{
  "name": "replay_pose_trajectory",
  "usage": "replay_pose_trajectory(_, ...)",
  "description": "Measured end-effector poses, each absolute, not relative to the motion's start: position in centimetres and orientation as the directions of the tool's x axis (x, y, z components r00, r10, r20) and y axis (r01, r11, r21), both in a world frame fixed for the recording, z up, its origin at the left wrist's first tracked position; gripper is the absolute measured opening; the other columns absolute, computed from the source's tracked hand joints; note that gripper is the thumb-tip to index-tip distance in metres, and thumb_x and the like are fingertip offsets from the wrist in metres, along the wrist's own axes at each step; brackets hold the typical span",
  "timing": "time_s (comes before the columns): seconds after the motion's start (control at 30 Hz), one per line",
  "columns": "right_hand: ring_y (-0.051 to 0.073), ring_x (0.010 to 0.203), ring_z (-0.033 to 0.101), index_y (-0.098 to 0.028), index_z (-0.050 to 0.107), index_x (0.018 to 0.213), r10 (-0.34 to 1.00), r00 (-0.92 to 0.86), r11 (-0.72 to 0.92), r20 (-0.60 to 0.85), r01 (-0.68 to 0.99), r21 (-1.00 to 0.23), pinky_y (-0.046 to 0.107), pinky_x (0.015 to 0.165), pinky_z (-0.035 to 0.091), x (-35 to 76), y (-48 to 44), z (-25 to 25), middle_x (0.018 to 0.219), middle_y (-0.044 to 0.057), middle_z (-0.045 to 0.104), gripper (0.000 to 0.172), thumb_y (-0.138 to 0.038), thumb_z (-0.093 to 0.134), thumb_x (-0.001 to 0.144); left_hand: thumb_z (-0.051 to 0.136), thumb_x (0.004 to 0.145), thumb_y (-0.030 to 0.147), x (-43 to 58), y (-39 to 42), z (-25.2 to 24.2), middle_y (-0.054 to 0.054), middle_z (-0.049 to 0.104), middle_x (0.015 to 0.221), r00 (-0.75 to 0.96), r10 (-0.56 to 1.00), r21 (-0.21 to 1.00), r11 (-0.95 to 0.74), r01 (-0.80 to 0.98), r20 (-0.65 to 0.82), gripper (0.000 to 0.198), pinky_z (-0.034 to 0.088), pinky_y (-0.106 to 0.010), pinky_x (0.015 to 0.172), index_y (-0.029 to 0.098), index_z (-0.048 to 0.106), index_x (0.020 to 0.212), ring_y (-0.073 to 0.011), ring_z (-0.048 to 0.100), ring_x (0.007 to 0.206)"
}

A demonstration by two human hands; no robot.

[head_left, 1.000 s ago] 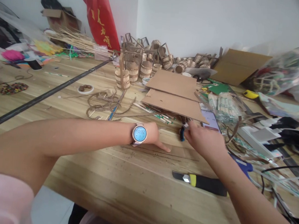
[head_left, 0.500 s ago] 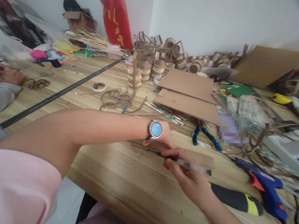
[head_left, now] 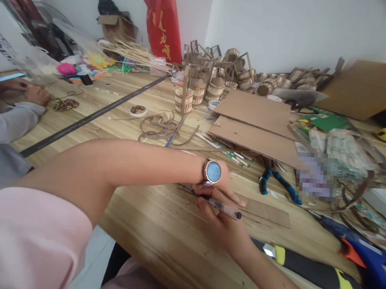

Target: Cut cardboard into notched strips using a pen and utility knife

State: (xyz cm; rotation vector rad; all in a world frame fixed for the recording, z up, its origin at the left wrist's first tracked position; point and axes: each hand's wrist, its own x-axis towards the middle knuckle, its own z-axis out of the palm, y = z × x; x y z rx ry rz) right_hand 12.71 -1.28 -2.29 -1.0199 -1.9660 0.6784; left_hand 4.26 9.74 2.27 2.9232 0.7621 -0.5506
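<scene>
My left hand (head_left: 226,184), a round watch (head_left: 212,171) on its wrist, lies over a narrow cardboard strip (head_left: 270,212) with one finger stretched along it. Just in front of it, my right hand (head_left: 220,219) is closed around a clear pen (head_left: 225,208) with a dark cap end. The pen is tilted, its point to the left beside the strip; the fingers partly cover that end. A black and yellow utility knife (head_left: 309,268) lies partly behind my right forearm.
Blue-handled pliers (head_left: 283,186) and a blue glue gun (head_left: 348,239) lie at the right. Large cardboard sheets (head_left: 254,137) are ahead, small slatted buckets (head_left: 183,101) behind them. Braided cord (head_left: 158,127) lies mid-table. At the left, another person's hands (head_left: 37,95) rest near a black bar (head_left: 94,115).
My right hand with the pen has moved left along the strip, closer under my left hand. The view has turned slightly left, and more of the utility knife shows.
</scene>
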Motion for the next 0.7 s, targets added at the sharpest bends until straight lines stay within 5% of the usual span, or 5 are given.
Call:
replay_pose_trajectory(0.1,0.019,0.086,0.073,-0.022,0.067,0.094,0.847,-0.343,0.526,0.406,0.436,-0.730,0.029,0.071,0.057,12.4,-1.3,-2.3,0.094,0.005,0.078,0.013,-0.021,0.054,0.092,0.069,0.082,0.021,4.2,9.7,2.5,-0.002,0.075,0.090,0.813,0.268,0.061,-0.936,0.347,-0.516,0.067,0.044,-0.027,0.061,0.045,0.052,0.142,-0.0236,0.067,0.073)
replay_pose_trajectory(0.27,0.019,0.083,0.072,-0.023,0.066,0.095,0.870,-0.334,0.481,0.362,0.416,-0.772,0.029,0.070,0.056,12.1,-1.4,-2.6,0.086,0.004,0.077,0.014,-0.023,0.052,0.093,0.077,0.075,0.017,4.2,10.4,1.3,-0.002,0.074,0.090,0.843,0.220,0.073,-0.954,0.291,-0.491,0.083,0.046,-0.033,0.066,0.050,0.046,0.144,-0.0276,0.066,0.075)
replay_pose_trajectory(0.57,0.018,0.077,0.070,-0.023,0.063,0.093,0.887,-0.336,0.437,0.318,0.383,-0.814,0.028,0.067,0.055,11.7,-1.4,-2.7,0.082,0.003,0.074,0.012,-0.025,0.052,0.093,0.082,0.067,0.017,4.5,11.2,-0.4,0.002,0.065,0.063,0.874,0.269,0.109,-0.935,0.338,-0.405,0.074,0.042,-0.032,0.068,0.049,0.061,0.131,-0.0212,0.058,0.063)
replay_pose_trajectory(0.7,0.018,0.078,0.070,-0.022,0.064,0.095,0.881,-0.346,0.446,0.322,0.385,-0.808,0.028,0.069,0.055,11.4,-1.3,-2.8,0.086,0.004,0.075,0.013,-0.024,0.051,0.093,0.082,0.070,0.015,4.4,11.0,-0.4,0.002,0.068,0.069,0.878,0.266,0.075,-0.944,0.320,-0.398,0.076,0.040,-0.030,0.069,0.046,0.059,0.135,-0.0183,0.057,0.063)
